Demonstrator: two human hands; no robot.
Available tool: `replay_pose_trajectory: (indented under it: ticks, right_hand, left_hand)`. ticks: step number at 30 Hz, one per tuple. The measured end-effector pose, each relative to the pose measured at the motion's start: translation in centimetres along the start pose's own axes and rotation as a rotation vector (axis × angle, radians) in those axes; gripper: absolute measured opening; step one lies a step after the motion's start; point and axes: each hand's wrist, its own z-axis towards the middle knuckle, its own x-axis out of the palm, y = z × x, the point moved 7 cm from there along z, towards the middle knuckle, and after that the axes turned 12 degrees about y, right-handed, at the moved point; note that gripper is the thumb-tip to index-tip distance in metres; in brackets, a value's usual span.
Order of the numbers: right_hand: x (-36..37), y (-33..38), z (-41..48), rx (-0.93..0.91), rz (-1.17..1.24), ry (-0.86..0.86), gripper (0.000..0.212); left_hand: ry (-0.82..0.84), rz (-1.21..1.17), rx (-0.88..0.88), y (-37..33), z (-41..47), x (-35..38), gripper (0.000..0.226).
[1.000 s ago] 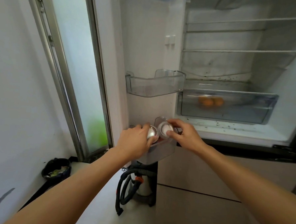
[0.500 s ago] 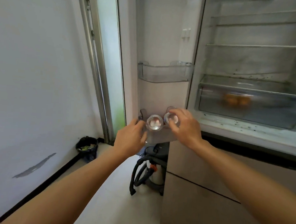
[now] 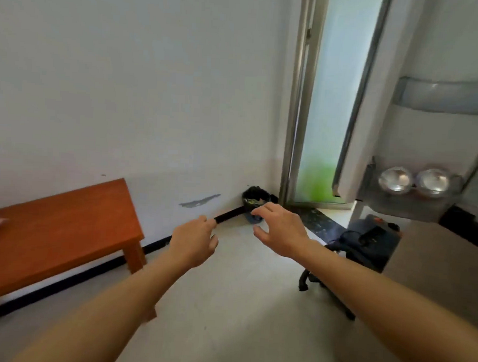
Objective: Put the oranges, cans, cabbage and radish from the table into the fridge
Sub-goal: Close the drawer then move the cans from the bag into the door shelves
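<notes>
Both hands empty in mid-air, two cans in the fridge door bin.

The left hand [image 3: 194, 243] and right hand [image 3: 281, 230] reach out over the pale floor [image 3: 225, 304], side by side but apart, neither touching anything. The left hand's fingers curl loosely inward around nothing; the right hand's fingers are spread and released. At right, the two cans [image 3: 413, 180] stand upright and touching each other in the lower bin [image 3: 397, 203] of the open fridge door [image 3: 374, 105], only their shiny tops showing. An orange-brown table [image 3: 55, 235] stands against the white wall [image 3: 127, 78] at left; something pink and blurred sits at its left edge, too unclear to tell. A small black bin [image 3: 255, 195] sits in the corner by the glass door [image 3: 336, 103], and a dark vacuum [image 3: 367, 243] rests on the floor below the fridge door.
</notes>
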Motion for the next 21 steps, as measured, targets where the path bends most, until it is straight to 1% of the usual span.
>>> replay_pose_trajectory:
  ticks: [4, 6, 9, 14, 17, 21]
  right_hand:
    - [4.7, 9.7, 4.3, -0.143, 0.001, 0.072, 0.039]
    - [7.0, 15.1, 6.4, -0.205, -0.004, 0.087, 0.039]
    - [10.8, 23.7, 9.4, -0.262, 0.037, 0.118, 0.038]
    - [17.1, 37.7, 13.7, -0.365, 0.108, 0.193, 0.030]
    - [19.7, 44.8, 15.5, -0.434, 0.120, 0.239, 0.032]
    - [22.0, 51.9, 18.7, -0.519, 0.105, 0.284, 0.036]
  left_hand:
    - [0.014, 0.009, -0.188, 11.3, -5.9, 0.2, 0.026]
    - [0.017, 0.020, -0.251, 16.9, -9.4, 0.3, 0.022]
    - [0.029, 0.047, -0.336, 25.4, -14.5, 0.3, 0.023]
    - [0.088, 0.090, -0.478, 39.0, -22.7, 0.1, 0.025]
    - [0.105, 0.082, -0.556, 45.0, -26.5, 0.1, 0.024]
    - [0.085, 0.049, -0.640, 51.3, -29.9, 0.1, 0.024]
